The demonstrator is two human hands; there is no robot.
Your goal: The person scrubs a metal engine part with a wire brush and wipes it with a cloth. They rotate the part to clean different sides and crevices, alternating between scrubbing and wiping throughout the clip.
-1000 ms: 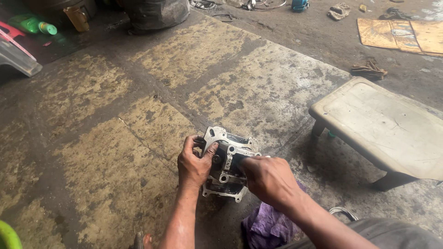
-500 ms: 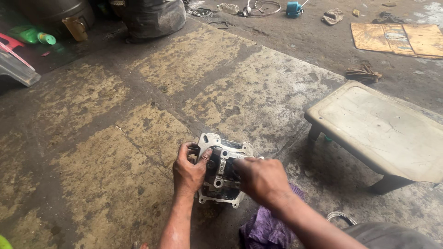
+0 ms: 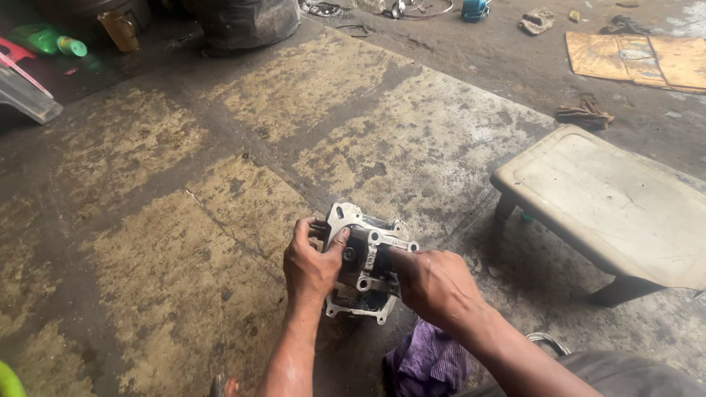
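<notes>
Both hands hold a metal engine part (image 3: 365, 259) low in the middle of the view, just over a stained concrete floor (image 3: 184, 220). The left hand (image 3: 312, 266) wraps the part's left edge, fingers curled around the side and thumb pressed on top. The right hand (image 3: 434, 283) is on the part's right side with its fingers pushed into the dark middle; they may be pinching a small piece there, but the hand hides it, so I cannot tell. The part is silver at the edges and black and oily inside.

A purple rag (image 3: 430, 364) lies near, just under the right arm. A dirty low stool (image 3: 610, 202) stands to the right. Far off on the left are a green bottle (image 3: 44, 40) and a brown jug (image 3: 121, 28). Far on the right lies flat cardboard (image 3: 640, 59), with a crumpled cloth (image 3: 586, 114) between it and the stool.
</notes>
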